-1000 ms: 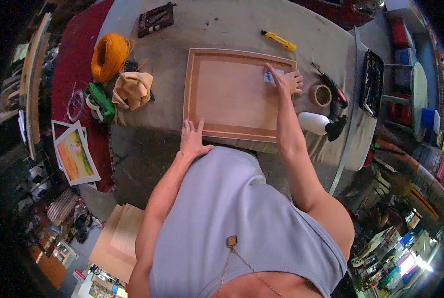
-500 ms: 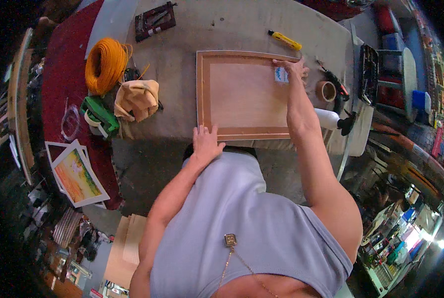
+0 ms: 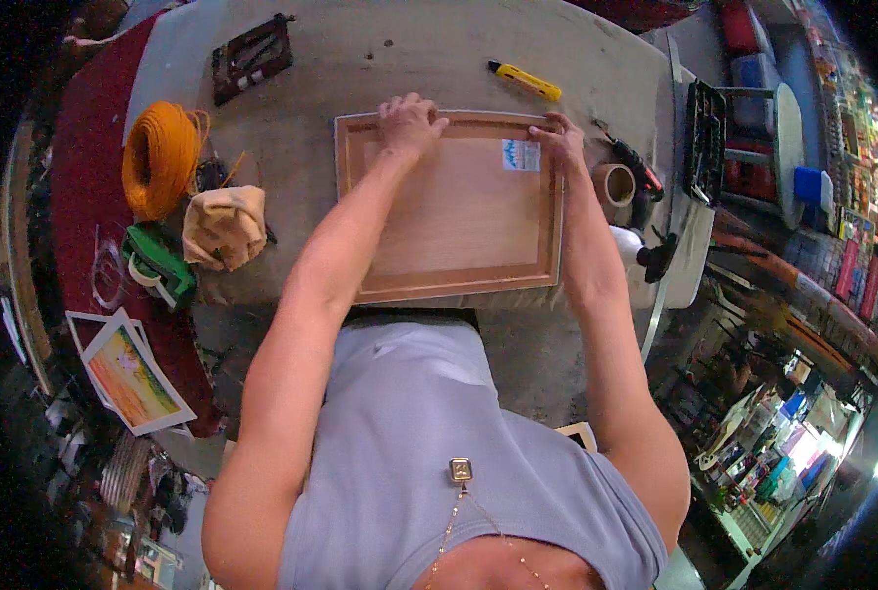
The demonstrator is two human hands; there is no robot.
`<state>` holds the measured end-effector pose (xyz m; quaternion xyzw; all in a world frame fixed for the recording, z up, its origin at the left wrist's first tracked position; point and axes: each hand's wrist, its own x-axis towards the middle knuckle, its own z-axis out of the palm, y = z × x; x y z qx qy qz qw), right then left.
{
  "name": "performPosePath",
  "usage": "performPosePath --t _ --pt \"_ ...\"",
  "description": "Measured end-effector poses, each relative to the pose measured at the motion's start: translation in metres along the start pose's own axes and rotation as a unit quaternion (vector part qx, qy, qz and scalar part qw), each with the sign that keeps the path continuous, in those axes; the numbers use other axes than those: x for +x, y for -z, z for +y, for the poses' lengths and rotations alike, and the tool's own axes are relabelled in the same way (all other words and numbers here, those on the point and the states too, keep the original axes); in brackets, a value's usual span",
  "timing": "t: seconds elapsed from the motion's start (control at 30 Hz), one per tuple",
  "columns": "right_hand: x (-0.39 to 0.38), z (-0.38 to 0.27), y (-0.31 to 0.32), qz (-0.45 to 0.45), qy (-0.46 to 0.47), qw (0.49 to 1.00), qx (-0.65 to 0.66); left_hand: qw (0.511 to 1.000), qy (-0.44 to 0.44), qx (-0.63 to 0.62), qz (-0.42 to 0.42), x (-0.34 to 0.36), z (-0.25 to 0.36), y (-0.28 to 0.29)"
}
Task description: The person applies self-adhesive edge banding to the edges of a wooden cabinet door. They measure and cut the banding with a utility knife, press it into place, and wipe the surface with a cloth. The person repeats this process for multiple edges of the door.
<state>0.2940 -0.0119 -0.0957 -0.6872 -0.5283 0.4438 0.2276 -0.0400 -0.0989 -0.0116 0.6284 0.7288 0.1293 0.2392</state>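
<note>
A shallow wooden picture frame [image 3: 459, 226] with a pale outer edge lies back side up along the near side of the table. A small white and blue label [image 3: 521, 155] is stuck inside its far right corner. My left hand [image 3: 409, 125] curls its fingers over the far edge, left of the middle, with the thumb stretched along the rail. At the far right corner my right hand [image 3: 564, 145] grips the frame, thumb on the inner side. A yellow utility knife [image 3: 526, 80] lies just beyond that corner.
Right of the frame are a tape roll [image 3: 614, 185], a black and red tool [image 3: 643, 169] and a white spray bottle [image 3: 628, 241]. To the left sit an orange cable coil [image 3: 159, 162], a tan cloth bundle [image 3: 225, 228], a green tape dispenser [image 3: 159, 264] and colourful prints [image 3: 136, 379].
My left hand has gone from the near left corner to the far edge of the frame. The right hand stays around the far right corner. The whole view has shifted a little.
</note>
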Motion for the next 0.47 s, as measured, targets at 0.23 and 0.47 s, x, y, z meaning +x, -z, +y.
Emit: performPosePath --t 0.23,0.47 --pt "-0.019 -0.032 -0.002 -0.087 -0.023 0.993 0.072 0.991 0.126 -0.020 -0.046 0.012 -0.007 0.003" --pt "-0.047 -0.085 -0.001 -0.021 -0.103 0.983 -0.149 0.989 0.069 -0.015 -0.130 0.027 -0.026 0.012"
